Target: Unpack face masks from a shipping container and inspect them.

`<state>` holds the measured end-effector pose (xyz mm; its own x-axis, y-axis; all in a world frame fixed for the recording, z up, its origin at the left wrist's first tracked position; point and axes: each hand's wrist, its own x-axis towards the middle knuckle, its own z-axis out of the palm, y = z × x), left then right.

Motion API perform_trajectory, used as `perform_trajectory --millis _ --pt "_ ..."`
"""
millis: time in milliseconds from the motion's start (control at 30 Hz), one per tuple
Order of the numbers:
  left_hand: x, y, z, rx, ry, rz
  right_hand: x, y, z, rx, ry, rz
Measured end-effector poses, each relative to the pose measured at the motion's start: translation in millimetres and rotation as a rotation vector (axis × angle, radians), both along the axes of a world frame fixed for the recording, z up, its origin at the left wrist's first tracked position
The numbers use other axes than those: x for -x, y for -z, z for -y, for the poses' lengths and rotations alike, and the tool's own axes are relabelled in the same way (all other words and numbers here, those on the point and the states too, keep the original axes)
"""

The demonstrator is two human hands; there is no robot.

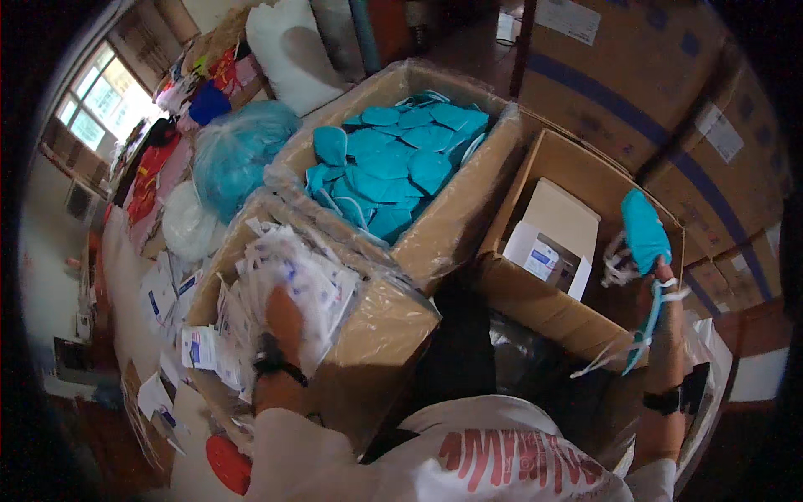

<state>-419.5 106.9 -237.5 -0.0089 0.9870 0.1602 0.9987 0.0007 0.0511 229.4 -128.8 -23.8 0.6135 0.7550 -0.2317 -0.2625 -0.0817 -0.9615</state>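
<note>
My right hand (664, 280) is closed on teal face masks (644, 230) with white ear loops, held above the right-hand cardboard carton (539, 305). One mask stands up over the fingers and another dangles below. In that carton lies an open small white box (529, 243) with its flap up. My left hand (283, 314) reaches into the near-left cardboard box (376, 343), among clear printed packets (322, 280). Its fingers are blurred and partly lost against the packets. Behind stands a plastic-lined box (456, 230) heaped with teal face masks (389, 159).
Large taped cartons (615, 79) are stacked at the back right. A clear bag of teal items (242, 155) and a white sack (293, 58) are at the back left. Loose packets (159, 293) lie left of the near box, and a red round object (227, 463) is at lower left.
</note>
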Motion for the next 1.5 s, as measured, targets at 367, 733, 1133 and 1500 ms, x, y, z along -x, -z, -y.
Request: perform_trajectory --millis 367,733,1133,1500 --pt "-93.2 -94.1 -48.1 -0.321 0.064 1.002 49.1 -31.0 5.3 0.149 -0.472 0.781" --pt "-407.3 -189.6 119.6 0.920 1.207 1.681 51.9 -72.2 45.7 0.320 -0.391 1.146" --pt "-454.0 -164.6 182.4 1.313 0.372 1.711 61.0 20.3 68.9 0.041 -0.245 -0.277" --pt "-442.0 -193.0 73.8 0.356 0.994 0.796 -3.0 11.3 100.6 1.092 -0.700 1.532"
